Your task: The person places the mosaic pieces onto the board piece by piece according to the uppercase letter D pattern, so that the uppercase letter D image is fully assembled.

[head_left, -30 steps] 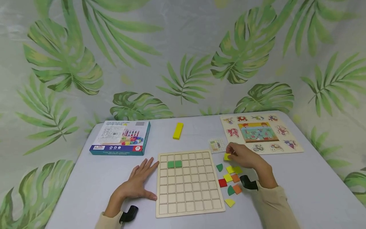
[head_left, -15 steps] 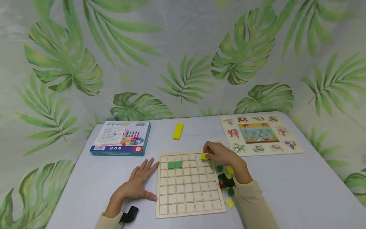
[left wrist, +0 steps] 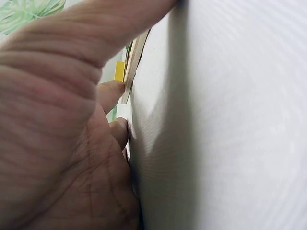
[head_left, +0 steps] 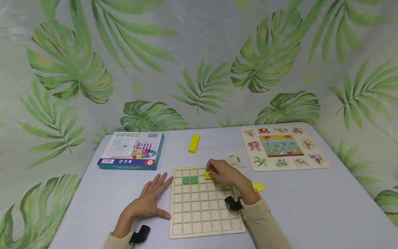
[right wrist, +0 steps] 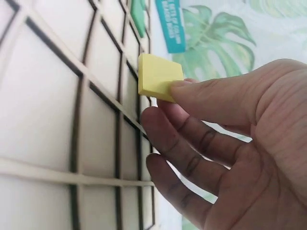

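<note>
My right hand (head_left: 225,172) pinches a yellow square tile (right wrist: 159,75) between thumb and fingers, close over the far rows of the wooden grid board (head_left: 202,207). In the right wrist view the tile is tilted, its lower edge near the grid ridges. Two green square tiles (head_left: 190,180) sit side by side in cells of the second row, left of the held tile. My left hand (head_left: 148,200) lies spread with straight fingers, index finger and thumb at the board's left edge. In the left wrist view its palm (left wrist: 91,158) fills the left side.
Loose tiles lie right of the board, mostly hidden under the right forearm; a yellow one (head_left: 258,187) shows. Behind are a small pattern card (head_left: 237,159), a yellow block (head_left: 194,143), a boxed bead set (head_left: 132,150) and a sea-animal puzzle board (head_left: 283,147).
My right hand has carried the yellow tile leftward from the loose pile, across the board's right edge, to over its far rows. The left hand has stayed in place.
</note>
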A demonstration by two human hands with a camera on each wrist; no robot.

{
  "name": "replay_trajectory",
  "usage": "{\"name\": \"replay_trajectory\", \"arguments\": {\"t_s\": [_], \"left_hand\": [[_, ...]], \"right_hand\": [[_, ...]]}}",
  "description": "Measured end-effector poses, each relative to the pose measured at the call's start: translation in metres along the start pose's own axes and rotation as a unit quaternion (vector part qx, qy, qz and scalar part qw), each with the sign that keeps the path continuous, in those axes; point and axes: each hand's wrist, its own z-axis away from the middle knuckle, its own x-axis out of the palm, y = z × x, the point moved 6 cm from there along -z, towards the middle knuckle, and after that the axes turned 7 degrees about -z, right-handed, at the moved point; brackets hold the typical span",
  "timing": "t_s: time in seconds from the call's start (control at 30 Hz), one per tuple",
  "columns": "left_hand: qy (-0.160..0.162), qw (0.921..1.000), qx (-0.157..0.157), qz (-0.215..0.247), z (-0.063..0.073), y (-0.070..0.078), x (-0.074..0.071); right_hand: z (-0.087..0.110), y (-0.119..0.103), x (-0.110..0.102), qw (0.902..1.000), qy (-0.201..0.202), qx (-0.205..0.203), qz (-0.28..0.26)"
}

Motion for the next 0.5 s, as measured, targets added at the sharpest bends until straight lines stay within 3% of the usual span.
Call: {"name": "replay_trajectory", "arguments": {"t_s": [0.5], "left_hand": [[0.004, 0.9999, 0.011, 0.007, 0.002, 0.004, -0.004]], "right_hand": [[-0.009, -0.005, 0.015, 0.9996, 0.016, 0.0, 0.024]]}}
